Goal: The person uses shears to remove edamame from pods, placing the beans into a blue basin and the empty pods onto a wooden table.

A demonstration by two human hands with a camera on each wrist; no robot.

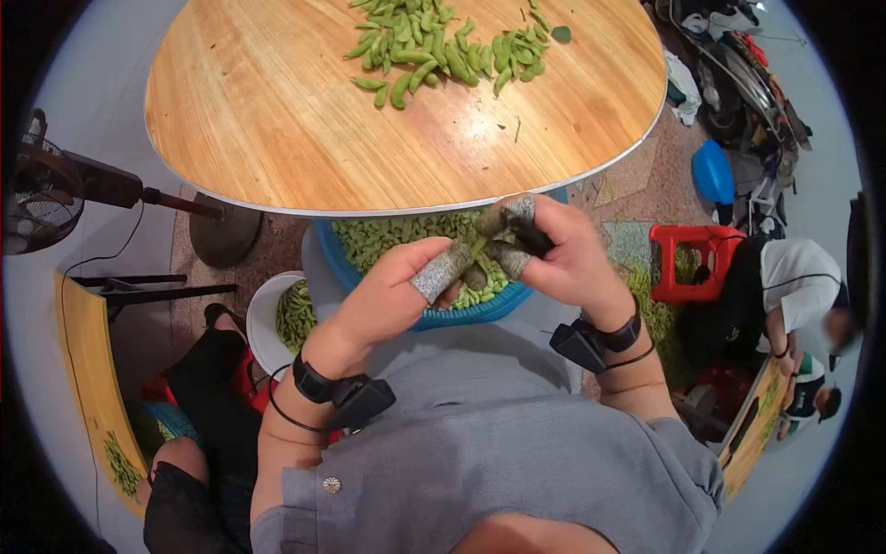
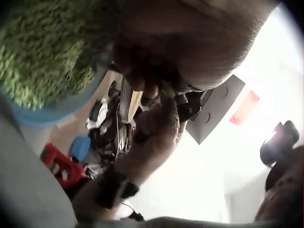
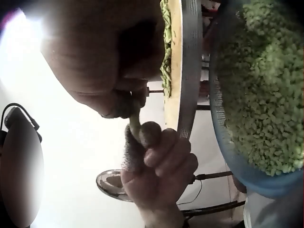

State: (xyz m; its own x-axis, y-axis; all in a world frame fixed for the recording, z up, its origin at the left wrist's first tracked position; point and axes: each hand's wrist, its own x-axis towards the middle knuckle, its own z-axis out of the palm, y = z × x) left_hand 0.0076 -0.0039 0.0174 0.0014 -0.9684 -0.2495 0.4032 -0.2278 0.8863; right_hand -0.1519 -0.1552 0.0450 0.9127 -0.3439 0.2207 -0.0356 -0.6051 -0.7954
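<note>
Both hands meet above a blue basket (image 1: 326,242) of shelled green beans, just off the round table's near edge. A green pod (image 3: 135,118) is pinched between the thumb and fingers of my left hand (image 1: 406,282), and its upper end lies at the fingertips of my right hand (image 1: 563,254), which pinch it too. Grey wraps cover thumbs and fingers of both hands. In the right wrist view the left hand (image 3: 159,166) has its other fingers curled. Part of the pod is hidden by the fingers.
Whole green pods (image 1: 420,46) lie on the wooden table (image 1: 277,120). At the left are a white bucket (image 1: 263,309) with pods and a fan (image 1: 46,198). A red stool (image 1: 688,291), a blue object (image 1: 713,173) and a seated person (image 1: 798,277) are at the right.
</note>
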